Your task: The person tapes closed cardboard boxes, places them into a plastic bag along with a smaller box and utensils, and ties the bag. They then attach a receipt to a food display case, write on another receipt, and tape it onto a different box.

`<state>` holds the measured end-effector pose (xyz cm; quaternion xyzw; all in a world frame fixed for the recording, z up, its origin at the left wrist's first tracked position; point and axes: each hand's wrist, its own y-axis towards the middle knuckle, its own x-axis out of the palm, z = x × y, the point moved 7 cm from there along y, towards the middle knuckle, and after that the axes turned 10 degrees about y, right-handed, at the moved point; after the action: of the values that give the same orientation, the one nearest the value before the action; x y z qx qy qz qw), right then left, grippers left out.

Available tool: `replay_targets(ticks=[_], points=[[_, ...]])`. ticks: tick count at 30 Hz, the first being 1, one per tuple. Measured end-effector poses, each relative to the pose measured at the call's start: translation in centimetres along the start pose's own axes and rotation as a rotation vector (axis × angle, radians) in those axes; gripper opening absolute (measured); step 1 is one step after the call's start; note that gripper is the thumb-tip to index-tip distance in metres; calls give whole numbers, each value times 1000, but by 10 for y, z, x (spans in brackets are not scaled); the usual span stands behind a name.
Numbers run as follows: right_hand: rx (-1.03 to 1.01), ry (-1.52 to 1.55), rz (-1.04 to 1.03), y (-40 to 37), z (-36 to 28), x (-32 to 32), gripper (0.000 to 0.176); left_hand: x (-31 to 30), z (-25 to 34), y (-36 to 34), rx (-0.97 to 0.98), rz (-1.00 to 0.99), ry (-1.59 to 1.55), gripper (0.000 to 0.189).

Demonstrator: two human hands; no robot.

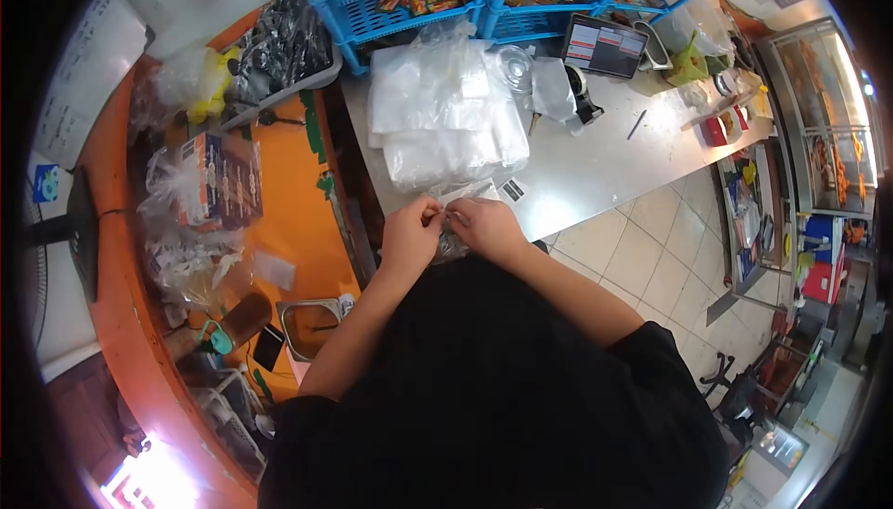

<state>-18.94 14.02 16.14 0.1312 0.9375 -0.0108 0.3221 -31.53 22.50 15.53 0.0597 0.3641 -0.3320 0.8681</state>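
My left hand (412,232) and my right hand (486,227) meet in front of my chest at the near edge of the metal counter. The fingertips of both are pinched closed on a clear plastic bag (450,248), whose lower part hangs below them, close to my black shirt. What lies inside the bag is hard to make out. Just beyond my hands lies a thick stack of clear plastic bags (446,118). Beside my right hand is a small white label with a dark print (511,190).
Blue plastic crates (400,6) with packets stand at the back. A tape dispenser (584,100) and a screen (605,46) sit on the metal counter (595,160). Left, an orange worktop (288,183) carries a printed box (228,181) and a metal container (312,328). A glass display case (828,118) stands far right.
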Motion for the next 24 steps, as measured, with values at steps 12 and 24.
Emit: replay_targets(ticks=[12, 24], points=[[-21, 143, -180, -6, 8, 1, 28, -1, -16, -4, 107, 24, -217, 12], [179, 258, 353, -43, 44, -61, 39, -8, -32, -2, -7, 223, -312, 12]])
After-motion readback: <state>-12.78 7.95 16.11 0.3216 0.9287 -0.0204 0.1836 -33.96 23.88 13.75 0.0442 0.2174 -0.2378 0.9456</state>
